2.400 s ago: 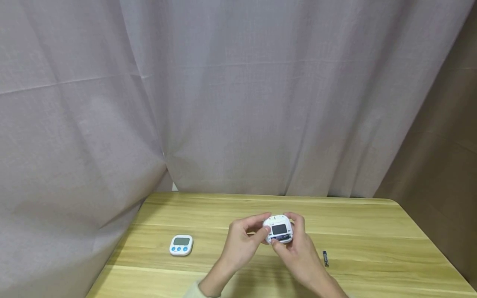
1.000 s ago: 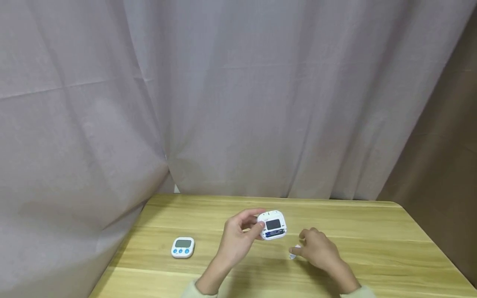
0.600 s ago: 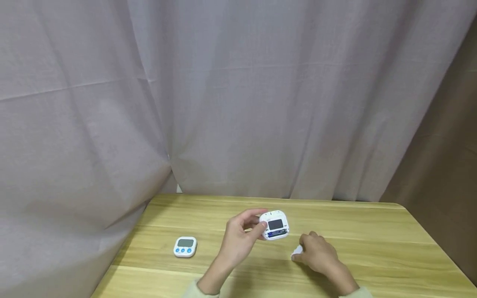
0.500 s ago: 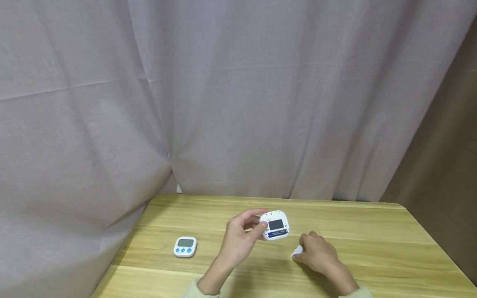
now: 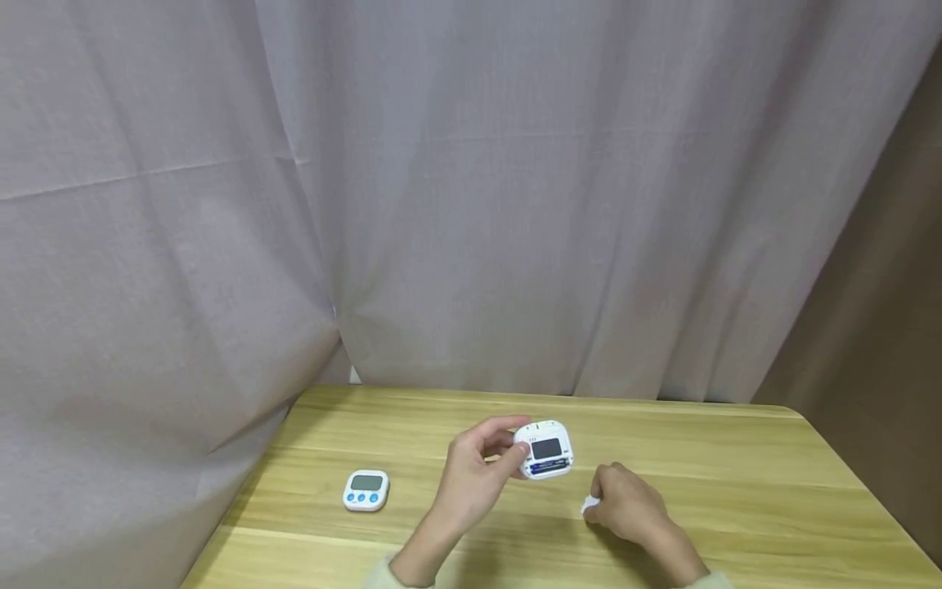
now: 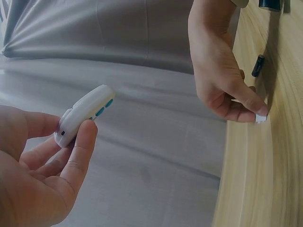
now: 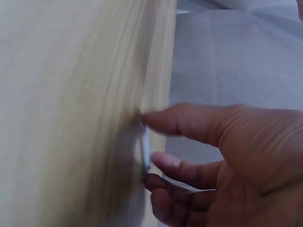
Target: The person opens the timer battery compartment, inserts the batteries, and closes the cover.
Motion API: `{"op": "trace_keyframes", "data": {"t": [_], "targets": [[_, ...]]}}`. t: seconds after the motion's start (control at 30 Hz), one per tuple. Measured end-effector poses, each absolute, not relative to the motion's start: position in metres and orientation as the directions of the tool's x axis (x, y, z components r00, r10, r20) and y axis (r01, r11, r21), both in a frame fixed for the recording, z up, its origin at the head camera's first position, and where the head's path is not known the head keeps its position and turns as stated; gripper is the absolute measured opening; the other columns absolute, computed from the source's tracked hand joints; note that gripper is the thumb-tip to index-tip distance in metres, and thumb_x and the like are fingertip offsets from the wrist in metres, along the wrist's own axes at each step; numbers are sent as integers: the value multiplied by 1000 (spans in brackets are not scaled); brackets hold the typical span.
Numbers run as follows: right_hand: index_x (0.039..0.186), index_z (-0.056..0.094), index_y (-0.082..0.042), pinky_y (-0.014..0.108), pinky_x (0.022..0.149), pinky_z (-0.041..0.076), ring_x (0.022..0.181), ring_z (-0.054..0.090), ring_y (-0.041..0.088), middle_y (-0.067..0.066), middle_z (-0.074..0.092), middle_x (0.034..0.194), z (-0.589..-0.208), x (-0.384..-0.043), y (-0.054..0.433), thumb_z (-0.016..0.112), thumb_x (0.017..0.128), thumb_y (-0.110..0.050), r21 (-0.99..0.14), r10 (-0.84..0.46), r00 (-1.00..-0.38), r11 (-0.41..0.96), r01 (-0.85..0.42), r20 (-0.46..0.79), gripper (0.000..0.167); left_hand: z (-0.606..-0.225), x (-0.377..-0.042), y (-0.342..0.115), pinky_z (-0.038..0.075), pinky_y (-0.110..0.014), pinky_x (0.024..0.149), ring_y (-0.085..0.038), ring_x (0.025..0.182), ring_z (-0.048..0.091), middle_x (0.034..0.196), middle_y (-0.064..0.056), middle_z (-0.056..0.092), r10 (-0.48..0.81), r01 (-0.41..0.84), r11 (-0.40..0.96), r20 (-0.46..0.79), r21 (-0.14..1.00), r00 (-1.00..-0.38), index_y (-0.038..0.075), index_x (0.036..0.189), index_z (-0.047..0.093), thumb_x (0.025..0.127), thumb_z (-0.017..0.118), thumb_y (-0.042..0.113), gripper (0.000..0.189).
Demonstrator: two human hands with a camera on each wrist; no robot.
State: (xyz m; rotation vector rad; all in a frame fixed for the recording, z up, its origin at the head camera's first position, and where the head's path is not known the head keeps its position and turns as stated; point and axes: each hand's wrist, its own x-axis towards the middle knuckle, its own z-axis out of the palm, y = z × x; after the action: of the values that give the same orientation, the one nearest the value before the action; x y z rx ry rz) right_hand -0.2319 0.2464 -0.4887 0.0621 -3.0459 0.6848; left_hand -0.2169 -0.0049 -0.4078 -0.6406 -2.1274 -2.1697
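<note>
a grey fabric curtain (image 5: 478, 204) hangs behind a yellowish wood-grain table (image 5: 736, 474). the left hand (image 5: 469, 478) is raised above the tabletop, its thumb and fingers gripping a white rounded-square plastic timer (image 5: 546, 447), back towards the head camera, a dark cylindrical battery (image 5: 549, 466) in its uncovered slot. the right hand (image 5: 629, 501) reaches low and inward, thumb and fingertips pinching a small white plastic piece (image 5: 589, 505) close to the table; contact with the wood is unclear. a white blue-buttoned timer (image 5: 365, 491) lies to the left; the left wrist view shows a small dark loose battery (image 6: 258, 65) on the table.
</note>
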Motion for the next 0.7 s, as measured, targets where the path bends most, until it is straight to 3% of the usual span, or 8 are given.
{"op": "trace_keyframes", "data": {"t": [0.3, 0.4, 0.53, 0.7], "targets": [[97, 67, -7, 34, 59, 47, 74, 55, 19, 3, 60, 86, -492, -232, 250, 96, 69, -28, -443, -22, -999, 896, -32, 28, 45, -409, -216, -5, 70, -34, 72, -14, 80, 73, 100, -19, 77, 259, 320, -64, 326, 945, -909, 2, 127, 73, 95, 72, -1, 32], [93, 68, -9, 34, 60, 47, 74, 55, 18, 2, 59, 85, -492, -231, 250, 96, 71, -29, -434, -28, -999, 900, -38, 29, 41, -410, -216, -4, 69, -32, 70, -13, 79, 72, 99, -20, 77, 263, 322, -67, 328, 944, -907, 2, 125, 73, 94, 72, -2, 31], [90, 66, -10, 34, 60, 47, 73, 55, 18, 1, 58, 84, -493, -231, 249, 97, 70, -25, -432, -26, -999, 901, -36, 28, 40, -411, -216, -3, 69, -29, 69, -12, 78, 72, 99, -20, 77, 264, 324, -70, 331, 944, -906, 1, 125, 73, 94, 72, -2, 31], [97, 60, -8, 32, 57, 45, 71, 56, 18, 0, 60, 80, -492, -232, 247, 99, 68, -20, -466, -31, -999, 884, -40, 28, 50, -411, -217, -3, 69, -29, 69, -11, 77, 71, 99, -21, 77, 258, 330, -67, 336, 941, -906, 0, 125, 73, 94, 71, -3, 31]]}}
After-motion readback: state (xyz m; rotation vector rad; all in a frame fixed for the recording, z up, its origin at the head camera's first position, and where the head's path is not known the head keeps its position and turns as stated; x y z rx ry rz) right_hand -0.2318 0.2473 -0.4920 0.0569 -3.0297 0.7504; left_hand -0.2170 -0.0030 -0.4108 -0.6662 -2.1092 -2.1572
